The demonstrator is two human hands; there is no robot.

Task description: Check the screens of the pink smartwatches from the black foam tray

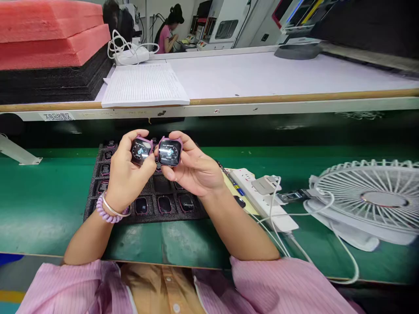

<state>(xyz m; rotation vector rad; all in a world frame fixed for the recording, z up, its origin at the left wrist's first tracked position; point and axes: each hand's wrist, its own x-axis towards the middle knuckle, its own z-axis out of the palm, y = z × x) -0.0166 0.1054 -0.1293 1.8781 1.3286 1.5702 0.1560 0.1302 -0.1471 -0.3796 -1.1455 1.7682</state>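
Note:
My left hand (126, 176) is closed round a small pink watch body (141, 151) with a lit screen. My right hand (193, 170) grips a second pink watch body (170, 152), its screen also lit. Both are held side by side above a black foam tray (98, 192) that lies on the green belt and holds several more watch bodies (164, 204) in its pockets. A purple coil band and a thin bracelet sit on my left wrist.
A white power strip (262, 198) with plugs and white cables lies right of the tray, beside a white fan (369, 196) lying flat. The raised white shelf (262, 74) carries a lined paper pad (144, 85) and stacked red and black foam (49, 48). Another person sits far behind.

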